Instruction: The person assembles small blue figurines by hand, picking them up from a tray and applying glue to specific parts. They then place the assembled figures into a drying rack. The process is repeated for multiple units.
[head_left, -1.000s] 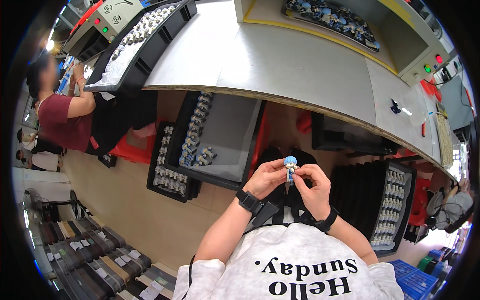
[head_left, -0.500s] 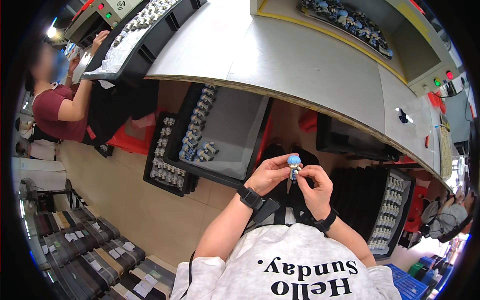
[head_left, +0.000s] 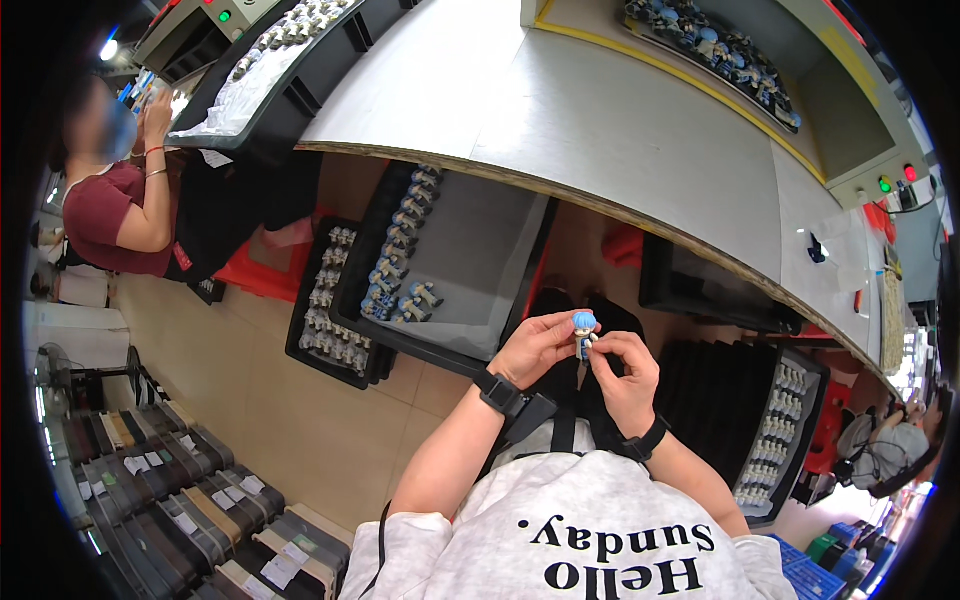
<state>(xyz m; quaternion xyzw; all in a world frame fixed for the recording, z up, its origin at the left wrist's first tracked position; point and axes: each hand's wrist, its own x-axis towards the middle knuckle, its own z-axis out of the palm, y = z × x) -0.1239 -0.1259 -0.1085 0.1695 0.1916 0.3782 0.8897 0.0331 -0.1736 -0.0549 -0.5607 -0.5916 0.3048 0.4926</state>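
A small figurine (head_left: 584, 338) with light-blue hair and a white and blue body is held upright between my two hands over my lap. My left hand (head_left: 540, 348) pinches it from the left, fingertips at its head and side. From the right, the thumb and fingers of my right hand (head_left: 626, 376) close on its body. Left of my hands, a black tray (head_left: 480, 290) lined with a pale sheet bears a row of similar blue-haired figurines (head_left: 398, 235), with a few more lying beside the row.
The grey worktable (head_left: 600, 130) curves across in front of me. A machine opening (head_left: 820, 110) at the far right holds a heap of blue-haired figurines. Smaller figure parts fill trays at left (head_left: 335, 300) and right (head_left: 775, 430). A person (head_left: 120, 210) sits at the left.
My view has shifted slightly. The figurine stays in both hands, turned a little. The person at the left has drawn a hand back from the tray on the table.
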